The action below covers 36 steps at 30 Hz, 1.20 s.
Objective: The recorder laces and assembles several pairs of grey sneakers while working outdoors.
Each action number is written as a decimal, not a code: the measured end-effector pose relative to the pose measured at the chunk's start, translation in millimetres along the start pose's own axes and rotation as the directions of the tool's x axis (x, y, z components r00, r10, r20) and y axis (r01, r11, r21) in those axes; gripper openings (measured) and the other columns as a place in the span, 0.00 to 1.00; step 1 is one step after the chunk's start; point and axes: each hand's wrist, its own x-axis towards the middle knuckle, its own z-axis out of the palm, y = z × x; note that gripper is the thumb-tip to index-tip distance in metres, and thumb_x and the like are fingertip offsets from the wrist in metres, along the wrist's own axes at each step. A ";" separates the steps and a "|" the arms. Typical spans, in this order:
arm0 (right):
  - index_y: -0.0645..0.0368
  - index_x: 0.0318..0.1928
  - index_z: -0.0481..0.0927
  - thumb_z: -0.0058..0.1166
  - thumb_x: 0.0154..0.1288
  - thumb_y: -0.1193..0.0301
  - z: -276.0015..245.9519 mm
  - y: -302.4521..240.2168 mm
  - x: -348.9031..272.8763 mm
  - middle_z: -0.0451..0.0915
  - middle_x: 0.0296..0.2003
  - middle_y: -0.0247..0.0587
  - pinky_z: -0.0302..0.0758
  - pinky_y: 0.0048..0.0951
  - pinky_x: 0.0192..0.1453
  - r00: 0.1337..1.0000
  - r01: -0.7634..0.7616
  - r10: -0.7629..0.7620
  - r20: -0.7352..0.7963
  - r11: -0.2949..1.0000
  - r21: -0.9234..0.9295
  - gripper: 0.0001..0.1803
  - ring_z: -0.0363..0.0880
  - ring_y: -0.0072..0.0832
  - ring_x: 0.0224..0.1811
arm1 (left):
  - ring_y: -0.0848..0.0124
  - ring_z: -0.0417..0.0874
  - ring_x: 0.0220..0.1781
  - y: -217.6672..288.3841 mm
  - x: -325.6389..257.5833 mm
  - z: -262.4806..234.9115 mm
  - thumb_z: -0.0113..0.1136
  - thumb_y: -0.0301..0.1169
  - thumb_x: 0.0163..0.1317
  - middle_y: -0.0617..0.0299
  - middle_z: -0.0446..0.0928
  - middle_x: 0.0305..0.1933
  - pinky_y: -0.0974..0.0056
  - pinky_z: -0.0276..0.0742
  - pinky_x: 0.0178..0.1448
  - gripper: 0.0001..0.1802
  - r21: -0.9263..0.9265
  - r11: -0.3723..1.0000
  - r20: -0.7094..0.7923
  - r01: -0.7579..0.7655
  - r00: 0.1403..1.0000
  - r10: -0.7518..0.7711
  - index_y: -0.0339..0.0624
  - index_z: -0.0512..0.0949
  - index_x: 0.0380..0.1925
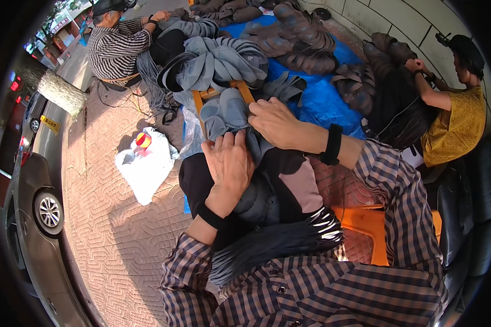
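Grey curved fabric pieces (226, 110), which look like shoe uppers, lie in front of my lap against a wooden frame (246, 91). My left hand (230, 161) presses on their near edge, fingers close together and bent over the fabric, its thumb hidden. Just to the right and a little farther off, my right hand (273, 122) is closed at the pieces' right edge. What its fingertips pinch is too small to make out. Across my lap lies a thick bundle of dark cords (278, 245), with a dark grey piece (259, 201) above it.
Beyond the frame rises a heap of grey pieces (218, 62); brown ones (294, 41) cover a blue sheet (327, 92). One person (117, 49) sits far left, another (453, 114) at right. A white bag (147, 169) lies left. An orange stool (365, 223) is beside me, a parked car (35, 234) far left.
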 end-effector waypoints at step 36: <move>0.70 0.41 0.84 0.61 0.62 0.74 7.5 12.6 27.2 0.84 0.34 0.39 0.76 0.22 0.35 0.861 -0.177 0.505 0.059 0.189 0.966 0.11 0.79 0.19 0.30 | 0.81 0.75 0.29 -47.9 45.4 -6.4 0.65 0.23 0.60 0.67 0.79 0.28 0.73 0.71 0.35 0.05 -0.847 0.175 0.397 0.501 0.817 -0.417 0.32 0.81 0.34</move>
